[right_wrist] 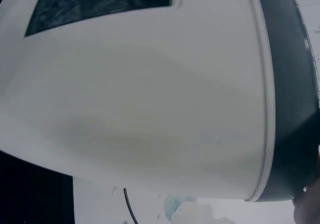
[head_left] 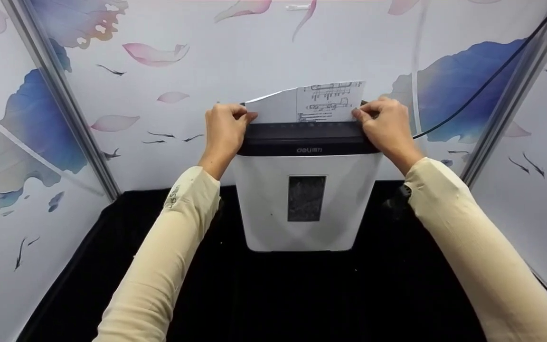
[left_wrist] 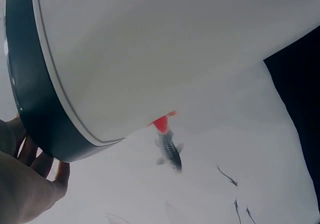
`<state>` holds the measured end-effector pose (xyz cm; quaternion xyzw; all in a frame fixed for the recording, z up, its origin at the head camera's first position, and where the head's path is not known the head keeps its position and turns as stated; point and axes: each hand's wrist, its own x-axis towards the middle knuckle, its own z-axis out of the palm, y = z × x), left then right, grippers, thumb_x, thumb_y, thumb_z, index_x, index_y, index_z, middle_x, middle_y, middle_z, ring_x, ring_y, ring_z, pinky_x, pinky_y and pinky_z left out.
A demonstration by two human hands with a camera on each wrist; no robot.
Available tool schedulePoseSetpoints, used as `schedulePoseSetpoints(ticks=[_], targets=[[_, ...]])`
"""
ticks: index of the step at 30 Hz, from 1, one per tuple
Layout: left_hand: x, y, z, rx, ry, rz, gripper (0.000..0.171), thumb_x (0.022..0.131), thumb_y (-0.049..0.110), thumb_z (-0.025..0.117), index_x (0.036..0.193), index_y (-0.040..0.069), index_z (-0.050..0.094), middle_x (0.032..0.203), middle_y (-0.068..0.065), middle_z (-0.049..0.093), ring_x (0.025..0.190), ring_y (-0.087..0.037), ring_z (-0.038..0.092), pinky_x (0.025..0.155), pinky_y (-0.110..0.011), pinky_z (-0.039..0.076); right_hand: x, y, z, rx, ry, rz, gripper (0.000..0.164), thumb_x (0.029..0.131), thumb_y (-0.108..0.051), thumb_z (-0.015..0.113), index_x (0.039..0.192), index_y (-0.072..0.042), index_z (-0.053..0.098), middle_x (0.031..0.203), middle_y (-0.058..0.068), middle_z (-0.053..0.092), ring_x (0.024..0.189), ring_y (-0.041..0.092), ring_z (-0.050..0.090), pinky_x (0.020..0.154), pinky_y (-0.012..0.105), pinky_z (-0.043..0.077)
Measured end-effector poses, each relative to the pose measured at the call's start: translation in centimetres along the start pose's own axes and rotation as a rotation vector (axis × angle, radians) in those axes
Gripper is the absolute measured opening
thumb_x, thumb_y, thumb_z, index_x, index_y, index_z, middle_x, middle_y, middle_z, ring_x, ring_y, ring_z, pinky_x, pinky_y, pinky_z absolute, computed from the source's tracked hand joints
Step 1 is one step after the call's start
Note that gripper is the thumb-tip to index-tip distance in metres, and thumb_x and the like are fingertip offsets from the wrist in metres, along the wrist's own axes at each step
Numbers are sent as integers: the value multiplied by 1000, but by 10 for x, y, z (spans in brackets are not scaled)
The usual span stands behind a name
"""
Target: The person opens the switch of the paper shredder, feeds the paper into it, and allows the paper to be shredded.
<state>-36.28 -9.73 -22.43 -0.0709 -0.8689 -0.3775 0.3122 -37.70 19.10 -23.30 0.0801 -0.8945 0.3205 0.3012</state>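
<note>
A white paper shredder (head_left: 264, 204) with a black top (head_left: 273, 142) and a dark front window (head_left: 306, 198) stands upright between the forearms. A sheet of paper (head_left: 278, 104) printed with line drawings rises from behind the black top; its lower edge is hidden. My left hand (head_left: 226, 126) pinches the sheet's left edge between thumb and fingers. At the opposite edge, the right hand (head_left: 387, 126) pinches it too. In the left wrist view, that hand's fingers (left_wrist: 42, 164) are beside the shredder's top. The right wrist view shows mostly shredder body (right_wrist: 150, 103), with the hand barely in frame.
Black cloth (head_left: 297, 294) covers the surface under the shredder. Patterned white panels (head_left: 169, 142) enclose the back and sides, joined by metal posts (head_left: 64, 99). A black cable (head_left: 482, 85) runs from the upper right down behind the right hand.
</note>
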Motion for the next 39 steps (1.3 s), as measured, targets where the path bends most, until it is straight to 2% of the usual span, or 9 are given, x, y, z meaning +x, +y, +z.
schedulePoseSetpoints(ticks=[4,7,10,14,19,24,30,35,39], targets=[[-3,-4,0,18,1,-13,18,81,26,69,87,11,75,85,-4,73,77,-15,64,73,-25,48,-2,0,3,9,-2,15,23,83,-22,64,98,-7,72,97,11,63,97,29,53,89,40,39],[-5,-6,-1,-7,-8,-50,26,81,27,69,103,12,71,95,-3,72,89,-13,66,83,-24,49,-6,0,6,51,40,19,21,83,-19,63,98,-6,71,100,11,62,100,28,51,92,39,37],[-9,-10,-3,-41,-11,-62,37,82,28,69,115,12,64,103,-3,70,100,-14,64,91,-26,48,-13,1,7,95,103,12,19,82,-14,61,96,-7,71,100,11,61,102,26,50,93,37,36],[-17,-18,-7,-31,-13,-36,36,83,29,68,114,13,65,107,-3,69,105,-16,62,92,-29,48,-24,6,9,116,198,-63,16,84,-12,60,94,-6,71,94,13,60,96,26,49,86,35,36],[-31,-29,-19,-15,14,-17,32,86,32,64,112,14,66,111,-2,67,112,-18,58,95,-32,47,-45,16,9,132,319,-164,14,85,-13,62,93,-6,71,87,13,59,88,23,47,77,30,33],[-52,-34,-32,-33,43,11,30,87,32,61,112,15,67,112,-4,67,108,-20,60,92,-35,47,-64,24,5,170,359,-195,13,86,-15,62,93,-9,71,88,11,60,87,20,46,76,25,31],[-85,-42,-37,-42,2,36,25,88,27,61,103,9,69,102,-7,67,95,-21,61,86,-34,49,-83,32,4,176,349,-266,11,86,-11,63,93,-6,70,88,11,59,85,20,47,76,24,32],[-117,-51,-39,-59,21,41,19,89,23,61,95,9,72,97,-5,68,92,-18,63,84,-31,51,-109,39,4,157,342,-315,9,83,-5,66,90,-5,70,87,10,61,83,21,48,72,23,32],[-150,-66,-44,-36,62,73,14,88,20,62,89,11,72,92,-1,68,88,-13,63,81,-28,52,-134,49,2,122,303,-365,10,80,-2,67,89,-6,71,87,8,62,82,18,47,69,23,34]])
